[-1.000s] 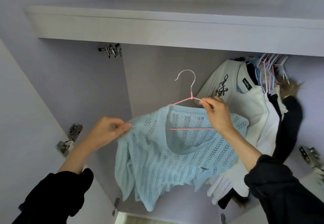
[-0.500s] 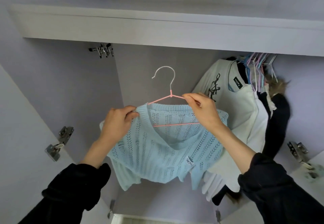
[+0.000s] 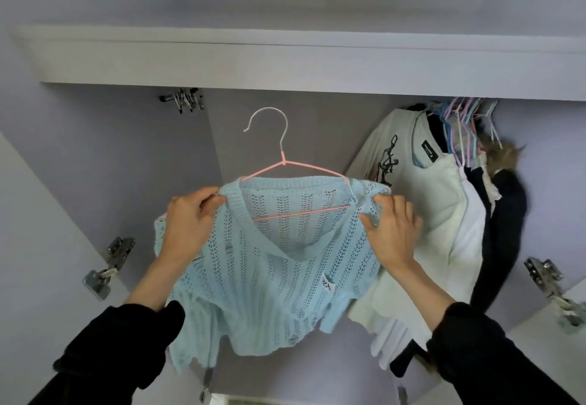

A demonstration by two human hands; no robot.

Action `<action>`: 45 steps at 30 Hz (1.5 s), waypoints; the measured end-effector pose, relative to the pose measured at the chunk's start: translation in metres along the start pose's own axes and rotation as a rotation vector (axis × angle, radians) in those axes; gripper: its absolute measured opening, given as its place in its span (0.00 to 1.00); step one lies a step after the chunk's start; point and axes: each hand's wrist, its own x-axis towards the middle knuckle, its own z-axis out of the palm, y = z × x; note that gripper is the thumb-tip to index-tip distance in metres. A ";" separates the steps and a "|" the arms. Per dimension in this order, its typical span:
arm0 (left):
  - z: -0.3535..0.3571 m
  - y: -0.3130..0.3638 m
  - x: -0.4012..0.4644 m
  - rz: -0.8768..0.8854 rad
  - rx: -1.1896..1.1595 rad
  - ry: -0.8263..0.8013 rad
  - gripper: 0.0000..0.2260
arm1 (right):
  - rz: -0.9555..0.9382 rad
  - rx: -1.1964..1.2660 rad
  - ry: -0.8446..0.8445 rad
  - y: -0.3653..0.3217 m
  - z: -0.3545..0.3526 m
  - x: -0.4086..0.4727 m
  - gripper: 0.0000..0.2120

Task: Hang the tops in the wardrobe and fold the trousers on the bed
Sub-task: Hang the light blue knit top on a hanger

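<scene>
Wardrobe's rail hidden; left hand (image 3: 187, 219) and right hand (image 3: 393, 230) pinch hangered blue top (image 3: 269, 278).

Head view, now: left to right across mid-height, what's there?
Left door hinge → left hand gripping the light blue knit top on a pink hanger → right hand gripping its other shoulder → hung white top → dark garment → right door hinge.

A pale blue open-knit top (image 3: 269, 265) with striped eyelet rows is draping a pink hanger (image 3: 295, 167) with a white hook. Cream, white and dark navy garments (image 3: 444, 214) are hanging inside the lilac wardrobe (image 3: 126, 157); sleeves (image 3: 120, 347) are showing black.
</scene>
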 end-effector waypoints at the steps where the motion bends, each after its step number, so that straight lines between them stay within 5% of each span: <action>1: -0.001 0.001 -0.001 0.002 -0.003 0.003 0.04 | 0.012 -0.023 0.013 -0.002 0.001 0.001 0.15; 5: -0.005 0.000 -0.005 -0.005 0.032 0.025 0.05 | 0.005 0.001 0.071 -0.002 0.001 0.012 0.05; 16: -0.009 -0.022 -0.014 0.124 0.158 0.034 0.04 | 0.016 0.471 0.125 0.007 -0.028 0.043 0.06; 27: -0.006 -0.014 -0.010 0.163 0.113 -0.098 0.04 | 0.072 0.658 -0.296 0.014 -0.019 0.044 0.04; 31: -0.007 -0.018 -0.009 0.061 0.057 -0.063 0.04 | 0.056 0.632 -0.403 0.014 -0.023 0.042 0.15; 36: -0.003 -0.021 -0.008 -0.030 0.008 -0.098 0.04 | -0.106 0.627 -0.465 0.004 -0.041 0.040 0.06; 39: 0.001 -0.017 -0.006 -0.063 -0.032 -0.134 0.04 | -0.276 0.494 -0.432 -0.015 -0.044 0.040 0.13; 45: 0.018 -0.008 -0.005 -0.084 -0.078 -0.222 0.03 | -0.208 0.651 -0.529 -0.044 -0.044 0.034 0.08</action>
